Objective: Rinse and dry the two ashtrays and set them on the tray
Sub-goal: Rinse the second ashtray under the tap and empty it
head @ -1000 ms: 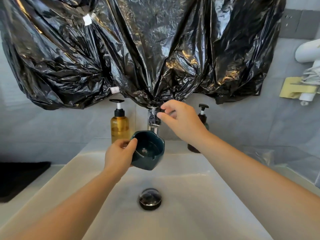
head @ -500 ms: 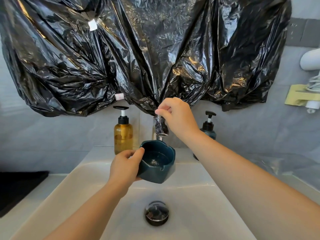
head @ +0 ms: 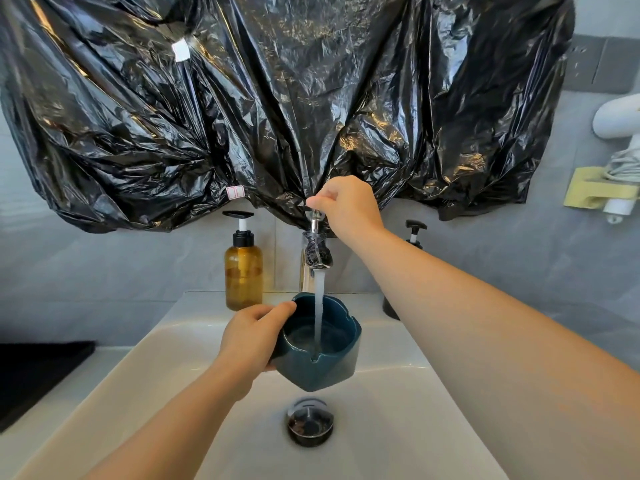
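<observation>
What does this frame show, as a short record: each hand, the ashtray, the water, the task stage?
left hand: grips the teal ashtray by its rim, above the sink
right hand: pinches the faucet handle
water: streams from the spout into the teal ashtray
stage: rinsing; nothing else of the task in view
nearby: amber pump bottle left of the spout; black plastic sheet above

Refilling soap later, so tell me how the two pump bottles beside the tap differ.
The amber bottle stands left of the tap, see-through and fully visible. The dark bottle stands right of it, mostly hidden behind the right arm. Both stand upright with black pump tops.
</observation>
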Action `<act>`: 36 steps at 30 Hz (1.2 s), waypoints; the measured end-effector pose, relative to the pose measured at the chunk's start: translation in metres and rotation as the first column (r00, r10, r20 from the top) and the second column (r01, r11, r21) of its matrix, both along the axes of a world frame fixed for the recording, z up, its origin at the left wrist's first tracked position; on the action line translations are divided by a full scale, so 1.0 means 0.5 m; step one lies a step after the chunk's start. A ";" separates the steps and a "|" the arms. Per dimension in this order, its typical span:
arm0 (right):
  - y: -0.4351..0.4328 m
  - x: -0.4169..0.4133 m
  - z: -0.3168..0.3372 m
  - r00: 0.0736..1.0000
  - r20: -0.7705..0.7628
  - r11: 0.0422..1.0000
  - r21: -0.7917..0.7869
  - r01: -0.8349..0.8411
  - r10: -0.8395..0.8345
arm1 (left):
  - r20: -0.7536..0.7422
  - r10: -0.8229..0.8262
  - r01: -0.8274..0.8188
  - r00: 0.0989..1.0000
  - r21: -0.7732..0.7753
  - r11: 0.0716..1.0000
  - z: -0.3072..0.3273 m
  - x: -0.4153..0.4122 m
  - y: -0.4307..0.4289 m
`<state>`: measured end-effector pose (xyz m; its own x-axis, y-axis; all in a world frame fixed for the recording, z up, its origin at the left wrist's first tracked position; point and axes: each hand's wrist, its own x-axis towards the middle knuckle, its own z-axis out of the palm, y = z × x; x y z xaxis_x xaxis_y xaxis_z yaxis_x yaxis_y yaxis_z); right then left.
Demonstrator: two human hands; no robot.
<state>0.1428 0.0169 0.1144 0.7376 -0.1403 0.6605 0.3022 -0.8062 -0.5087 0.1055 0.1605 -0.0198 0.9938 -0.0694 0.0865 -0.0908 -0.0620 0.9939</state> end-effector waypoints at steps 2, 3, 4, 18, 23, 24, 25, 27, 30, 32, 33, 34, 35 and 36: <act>0.003 -0.008 -0.002 1.000 0.000 1.000 -0.016 0.021 -0.021 | -0.002 -0.004 0.004 1.000 0.013 1.000 -0.001 -0.002 0.001; 0.004 -0.015 -0.009 1.000 0.009 1.000 -0.008 0.018 -0.018 | 0.000 -0.005 0.005 1.000 0.020 1.000 0.000 -0.002 0.001; 0.003 -0.026 -0.019 1.000 0.017 1.000 0.013 0.007 -0.007 | 0.003 -0.005 0.005 1.000 0.026 1.000 0.000 -0.002 0.000; -0.071 -0.174 -0.279 0.753 -0.524 0.759 0.650 0.051 0.399 | -0.010 0.029 -0.029 1.000 0.012 1.000 -0.008 0.005 -0.005; -0.050 -0.183 -0.283 0.666 -0.484 0.676 0.736 -0.041 0.568 | -0.055 0.013 -0.013 0.998 0.001 1.000 -0.014 0.004 -0.008; -0.047 -0.183 -0.284 0.671 -0.472 0.646 0.763 -0.014 0.572 | -0.080 0.007 -0.007 0.997 -0.008 1.000 -0.015 0.004 -0.008; -0.046 -0.183 -0.284 0.682 -0.471 0.631 0.776 0.017 0.560 | -0.110 -0.006 0.004 0.994 -0.016 1.000 -0.016 0.005 -0.009; -0.047 -0.178 -0.287 0.705 -0.480 0.638 0.768 0.051 0.522 | -0.166 -0.032 0.029 0.986 -0.020 0.999 -0.017 0.006 -0.013; -0.053 -0.172 -0.287 0.734 -0.507 0.688 0.722 0.074 0.452 | -0.162 -0.016 0.014 0.987 -0.011 1.000 -0.011 0.010 -0.010; -0.063 -0.174 -0.285 0.734 -0.540 0.717 0.689 0.104 0.412 | -0.120 0.045 -0.045 0.992 0.003 0.999 -0.005 0.020 0.001; -0.066 -0.175 -0.286 0.724 -0.559 0.732 0.673 0.110 0.405 | -0.109 0.070 -0.069 0.992 0.007 0.998 -0.004 0.025 0.007; -0.067 -0.178 -0.287 0.710 -0.573 0.740 0.664 0.109 0.410 | -0.108 0.085 -0.084 0.991 0.009 0.996 -0.003 0.029 0.013; -0.065 -0.179 -0.289 0.694 -0.580 0.736 0.668 0.107 0.426 | -0.111 0.091 -0.090 0.990 0.013 0.996 -0.003 0.032 0.017; -0.059 -0.180 -0.291 0.682 -0.579 0.722 0.684 0.107 0.447 | -0.115 0.093 -0.092 0.989 0.018 0.996 -0.005 0.035 0.019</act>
